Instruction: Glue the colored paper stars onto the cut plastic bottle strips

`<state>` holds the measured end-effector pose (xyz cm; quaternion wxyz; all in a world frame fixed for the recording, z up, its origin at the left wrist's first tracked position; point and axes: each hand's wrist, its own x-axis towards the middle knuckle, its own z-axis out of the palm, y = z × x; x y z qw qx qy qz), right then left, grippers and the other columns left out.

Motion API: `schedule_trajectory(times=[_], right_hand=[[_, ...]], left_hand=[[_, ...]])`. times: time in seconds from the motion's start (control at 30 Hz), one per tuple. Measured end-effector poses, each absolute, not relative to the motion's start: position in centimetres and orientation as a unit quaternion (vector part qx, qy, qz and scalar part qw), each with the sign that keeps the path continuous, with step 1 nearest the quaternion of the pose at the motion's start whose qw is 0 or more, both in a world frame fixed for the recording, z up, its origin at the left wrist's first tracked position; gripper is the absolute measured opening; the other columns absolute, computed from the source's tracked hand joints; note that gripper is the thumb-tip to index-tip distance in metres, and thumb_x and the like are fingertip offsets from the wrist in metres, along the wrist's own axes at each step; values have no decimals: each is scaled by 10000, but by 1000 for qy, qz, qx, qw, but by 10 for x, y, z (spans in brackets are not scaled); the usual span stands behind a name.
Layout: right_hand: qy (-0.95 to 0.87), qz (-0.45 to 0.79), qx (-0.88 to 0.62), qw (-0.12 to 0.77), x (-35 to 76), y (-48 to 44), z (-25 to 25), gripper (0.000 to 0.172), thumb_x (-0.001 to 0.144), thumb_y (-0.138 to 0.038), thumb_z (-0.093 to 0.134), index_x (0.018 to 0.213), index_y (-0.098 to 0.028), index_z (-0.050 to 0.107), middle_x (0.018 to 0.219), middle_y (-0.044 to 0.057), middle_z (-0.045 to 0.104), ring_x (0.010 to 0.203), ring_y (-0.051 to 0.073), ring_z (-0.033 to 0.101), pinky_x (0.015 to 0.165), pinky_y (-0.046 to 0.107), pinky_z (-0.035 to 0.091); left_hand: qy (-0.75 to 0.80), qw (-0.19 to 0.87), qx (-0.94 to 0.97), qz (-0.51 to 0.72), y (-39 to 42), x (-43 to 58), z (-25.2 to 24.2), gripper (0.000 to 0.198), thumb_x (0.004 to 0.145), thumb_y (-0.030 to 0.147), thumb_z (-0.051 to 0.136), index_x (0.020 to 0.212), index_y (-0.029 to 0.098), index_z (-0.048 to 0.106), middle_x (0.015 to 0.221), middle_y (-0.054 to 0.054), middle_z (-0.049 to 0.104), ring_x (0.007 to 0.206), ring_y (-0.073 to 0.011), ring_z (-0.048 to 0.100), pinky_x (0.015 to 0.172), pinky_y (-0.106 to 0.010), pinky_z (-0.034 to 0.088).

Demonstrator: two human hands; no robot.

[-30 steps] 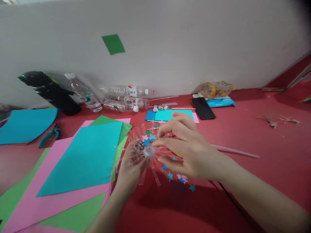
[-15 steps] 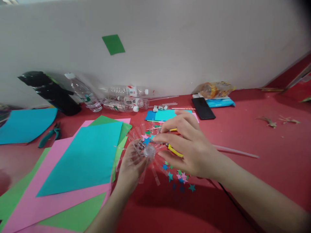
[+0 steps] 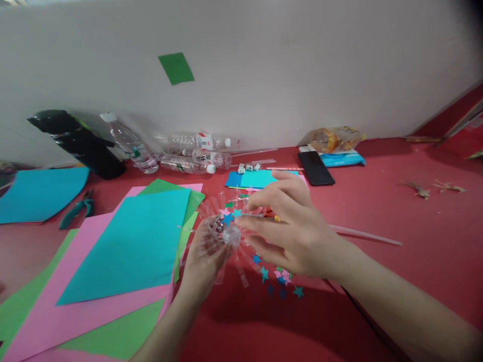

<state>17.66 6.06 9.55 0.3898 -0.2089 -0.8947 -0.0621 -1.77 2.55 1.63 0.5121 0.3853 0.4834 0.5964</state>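
My left hand (image 3: 205, 251) is closed around a clear plastic bottle piece (image 3: 231, 235) cut into strips that fan outward. Small paper stars sit on the strips: a blue star (image 3: 227, 218), a light blue star (image 3: 237, 213), a pink one and a green one. My right hand (image 3: 289, 229) is over the fan's right side, its fingers apart and a fingertip touching the edge of the light blue star. Loose paper stars (image 3: 282, 279) in several colours lie on the table below that hand. A tool with red and yellow parts is mostly hidden behind the right hand.
Coloured paper sheets (image 3: 132, 246) and green-handled pliers (image 3: 76, 210) lie left on the red table (image 3: 377, 201). Along the wall are a black flask (image 3: 81, 146), plastic bottles (image 3: 188, 163), a phone (image 3: 316, 168) and a snack bag (image 3: 335, 140). A clear straw (image 3: 366, 234) lies right.
My right hand has shifted slightly, its fingertip staying by the light blue star. The yellow-handled tool behind it is more covered now. My left hand keeps its hold.
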Motion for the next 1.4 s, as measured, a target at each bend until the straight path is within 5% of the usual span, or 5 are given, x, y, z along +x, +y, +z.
schedule_trajectory(times=[0.63,0.93,1.2,1.4], right_hand=[[-888,-115,-212,392,173,58,96,136,911,-135,605,845,-237,665,993,-22,694,1012,170,605,1081,444,415],[-849,-43,-225,477,166,52,89,180,882,-83,601,811,-247,624,789,-39,660,792,135,609,1044,390,442],[-887,-74,-221,397,172,54,96,117,906,-195,603,1004,-205,666,1026,34,684,1046,210,570,1075,475,378],[-883,-19,-232,406,173,55,100,124,863,-195,616,968,-168,677,1027,65,652,1020,230,537,1016,507,391]], left_hand=[[492,511,391,587,24,-18,18,485,599,223,828,1041,251,630,971,-1,688,864,-158,662,771,-249,541],[495,507,377,597,21,-13,26,482,606,252,834,1041,247,627,983,-2,680,866,-147,661,774,-243,534],[492,511,370,601,20,-16,22,499,589,212,844,1033,265,623,983,22,682,832,-120,658,748,-205,545],[516,492,368,596,23,-17,22,486,584,234,845,1017,270,626,980,30,672,863,-133,652,752,-198,538]])
